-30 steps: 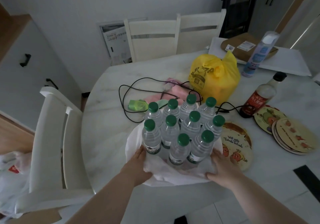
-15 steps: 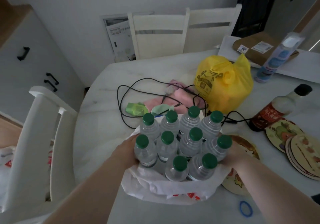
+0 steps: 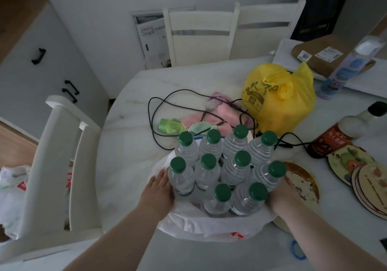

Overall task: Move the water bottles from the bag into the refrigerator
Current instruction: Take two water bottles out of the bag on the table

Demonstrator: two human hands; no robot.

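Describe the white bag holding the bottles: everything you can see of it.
The bag is thin, crumpled white plastic with a bit of red print on its near edge. It lies open on the table, bunched low around the bases of ten upright green-capped bottles, which stand inside it. The left hand and the right hand press in at its sides. Its right edge overlaps a round mat.

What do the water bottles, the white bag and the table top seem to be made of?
Water bottles: clear, ribbed plastic with green caps. White bag: thin plastic film, crumpled. Table top: probably marble or imitation, pale with grey veins.
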